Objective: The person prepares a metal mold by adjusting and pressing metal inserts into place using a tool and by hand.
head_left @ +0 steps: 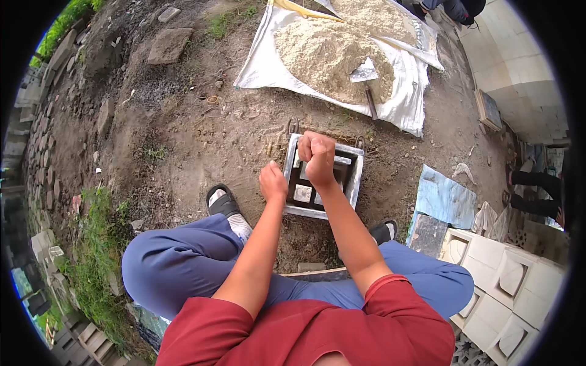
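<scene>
A square metal block mould [358, 183] lies on the dirt between my feet, with light inner blocks and dark gaps inside its rim. My right hand [317, 160] is a closed fist over the mould's middle, hiding part of its inside. Whatever that fist holds, if anything, is hidden. My left hand [273, 181] is beside the mould's left wall, its fingers curled together. I cannot tell whether it touches the rim or holds something small. Wire loops [293, 126] stick up at the mould's far edge.
Beyond the mould, a heap of pale sandy powder [329, 52] lies on white sacking [256, 70]. A trowel [365, 72] rests on it. Patterned pale blocks [488, 268] stand at right, beside a blue sheet [445, 198]. Other people's legs [537, 192] show at right and top.
</scene>
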`<state>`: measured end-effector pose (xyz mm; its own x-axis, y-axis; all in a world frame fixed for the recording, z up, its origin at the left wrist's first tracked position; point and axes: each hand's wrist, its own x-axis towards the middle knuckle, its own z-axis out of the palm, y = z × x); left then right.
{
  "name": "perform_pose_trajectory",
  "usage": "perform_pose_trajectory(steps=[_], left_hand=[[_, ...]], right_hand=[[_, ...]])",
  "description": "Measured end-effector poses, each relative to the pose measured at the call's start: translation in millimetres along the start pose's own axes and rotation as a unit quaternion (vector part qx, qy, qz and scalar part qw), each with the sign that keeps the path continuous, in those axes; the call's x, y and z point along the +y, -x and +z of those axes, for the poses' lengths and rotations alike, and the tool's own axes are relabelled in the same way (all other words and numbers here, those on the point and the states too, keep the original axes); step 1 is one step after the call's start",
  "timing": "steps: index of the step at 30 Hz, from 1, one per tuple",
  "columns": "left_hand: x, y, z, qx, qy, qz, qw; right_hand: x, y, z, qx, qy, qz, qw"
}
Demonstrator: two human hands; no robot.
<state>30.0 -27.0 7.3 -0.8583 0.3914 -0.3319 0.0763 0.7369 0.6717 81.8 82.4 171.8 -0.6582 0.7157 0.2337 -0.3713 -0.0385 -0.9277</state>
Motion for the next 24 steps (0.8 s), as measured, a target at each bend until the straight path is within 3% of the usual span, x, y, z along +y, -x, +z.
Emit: perform_pose_trajectory(steps=[5, 12, 19, 24], left_hand=[[5, 6, -2, 0.009, 0.018, -0.012, 1.000], [2, 2, 0, 0.015, 0.009, -0.002, 1.000], [2, 1, 0, 0.007, 0.000, -0.011, 1.000], [2, 3, 2, 0.035, 0.018, 0.002, 0.999]], right_hand=[[42, 18, -10, -0.005, 0.047, -0.005, 0.999], [0, 7, 8, 0.011, 0.012, 0.017, 1.000], [35, 21, -1, -0.019, 0.069, 0.000, 0.997], [1, 14, 7, -0.008, 0.033, 0.026, 0.999]])
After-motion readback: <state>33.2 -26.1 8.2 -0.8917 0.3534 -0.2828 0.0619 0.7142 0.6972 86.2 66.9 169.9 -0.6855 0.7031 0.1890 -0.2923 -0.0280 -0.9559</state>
